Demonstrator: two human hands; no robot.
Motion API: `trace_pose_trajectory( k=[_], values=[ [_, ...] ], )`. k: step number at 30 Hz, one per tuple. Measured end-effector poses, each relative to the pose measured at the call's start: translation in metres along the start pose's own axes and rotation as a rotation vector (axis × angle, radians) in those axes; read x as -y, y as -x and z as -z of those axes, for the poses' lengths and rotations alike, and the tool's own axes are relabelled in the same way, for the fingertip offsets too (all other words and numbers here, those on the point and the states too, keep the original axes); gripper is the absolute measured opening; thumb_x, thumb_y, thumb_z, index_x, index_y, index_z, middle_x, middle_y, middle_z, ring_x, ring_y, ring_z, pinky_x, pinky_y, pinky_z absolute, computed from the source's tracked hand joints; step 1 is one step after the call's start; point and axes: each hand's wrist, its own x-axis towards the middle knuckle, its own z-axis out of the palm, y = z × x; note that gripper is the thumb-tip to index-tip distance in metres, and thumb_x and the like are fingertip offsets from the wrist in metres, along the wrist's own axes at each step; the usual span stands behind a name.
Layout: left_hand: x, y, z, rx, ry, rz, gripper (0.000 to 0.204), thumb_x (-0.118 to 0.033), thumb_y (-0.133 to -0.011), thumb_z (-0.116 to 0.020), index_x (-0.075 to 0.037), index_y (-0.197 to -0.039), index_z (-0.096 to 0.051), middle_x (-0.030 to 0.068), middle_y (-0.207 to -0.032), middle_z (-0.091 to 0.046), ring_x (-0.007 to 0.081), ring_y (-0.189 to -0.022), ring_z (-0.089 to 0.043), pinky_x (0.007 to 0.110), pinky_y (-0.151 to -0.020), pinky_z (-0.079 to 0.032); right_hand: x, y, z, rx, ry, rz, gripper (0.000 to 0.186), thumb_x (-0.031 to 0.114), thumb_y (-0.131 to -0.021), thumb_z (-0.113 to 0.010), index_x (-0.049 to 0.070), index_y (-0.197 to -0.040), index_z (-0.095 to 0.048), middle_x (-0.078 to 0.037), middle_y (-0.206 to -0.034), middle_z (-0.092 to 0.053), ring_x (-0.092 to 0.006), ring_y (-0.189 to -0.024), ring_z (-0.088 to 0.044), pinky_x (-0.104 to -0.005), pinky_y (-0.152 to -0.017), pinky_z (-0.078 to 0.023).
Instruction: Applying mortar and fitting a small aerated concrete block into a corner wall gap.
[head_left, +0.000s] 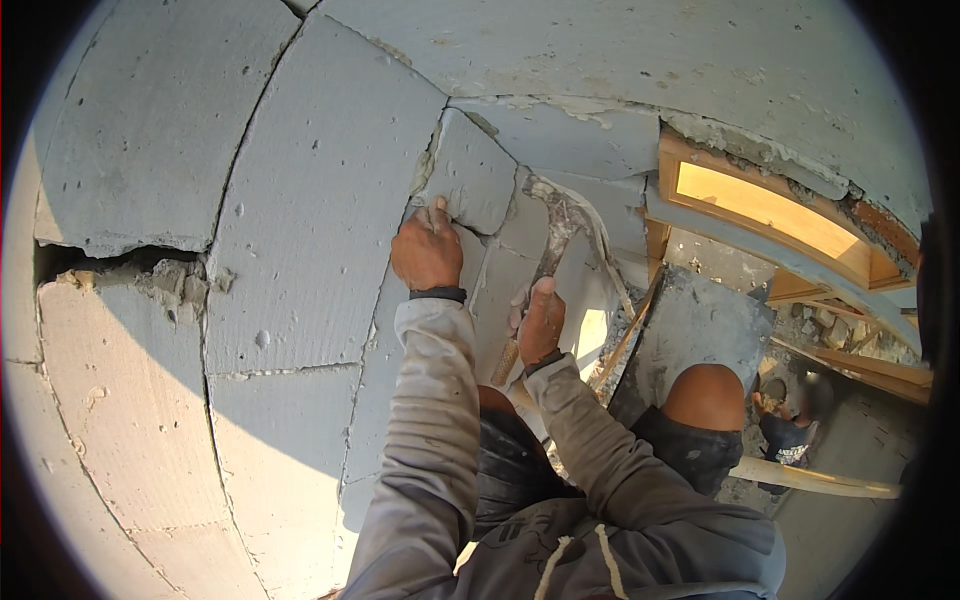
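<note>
My left hand [428,250] is closed, with its fingers curled and pressed against the lower left corner of a small grey block [472,172]. The block sits in the corner of the wall, with rough mortar along its left side and a dark gap under its lower edge. In my right hand [541,318] is a hammer [560,225], gripped partway along its handle. Its mortar-crusted head points up and stands just to the right of the small block. The handle's lower end shows below my hand.
Large grey blocks [310,190] form the wall at left, with a broken hole [120,262] in one joint. A wooden frame [790,205] is set into the wall at right. Below lie a mortar-stained board [705,320], timber and rubble. Another person [790,430] is far below.
</note>
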Motion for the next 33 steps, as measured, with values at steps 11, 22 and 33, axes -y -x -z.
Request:
trace_pose_trajectory(
  k=[11, 22, 33],
  values=[
    [0.021, 0.001, 0.001, 0.096, 0.133, 0.065, 0.041, -0.037, -0.093, -0.055, -0.003, -0.075, -0.068, 0.0177, -0.069, -0.066, 0.0381, -0.065, -0.064, 0.044, -0.062, -0.050, -0.010, -0.011, -0.008, 0.110, 0.289, 0.104, 0.062, 0.054, -0.098, -0.040, -0.003, -0.077, -0.054, -0.019, -0.061, -0.051, -0.0325, -0.056, -0.049, -0.0435, -0.059, -0.043],
    [0.043, 0.042, 0.044, 0.148, 0.290, 0.029, 0.044, -0.040, -0.096, -0.051, -0.004, -0.075, -0.065, 0.0140, -0.066, -0.065, 0.0348, -0.060, -0.062, 0.041, -0.059, -0.047, 0.005, -0.018, -0.018, 0.197, 0.542, 0.258, 0.061, 0.054, -0.098, -0.041, -0.002, -0.079, -0.054, -0.014, -0.057, -0.049, -0.0287, -0.055, -0.054, -0.0437, -0.055, -0.044],
    [0.024, 0.042, 0.035, 0.115, 0.159, 0.056, 0.048, -0.047, -0.094, -0.050, -0.005, -0.074, -0.065, 0.0167, -0.066, -0.063, 0.0390, -0.064, -0.061, 0.045, -0.060, -0.046, -0.004, -0.033, -0.020, 0.138, 0.609, 0.429, 0.058, 0.049, -0.099, -0.042, -0.003, -0.078, -0.058, -0.027, -0.069, -0.057, -0.0452, -0.059, -0.050, -0.0439, -0.056, -0.044]
  ],
)
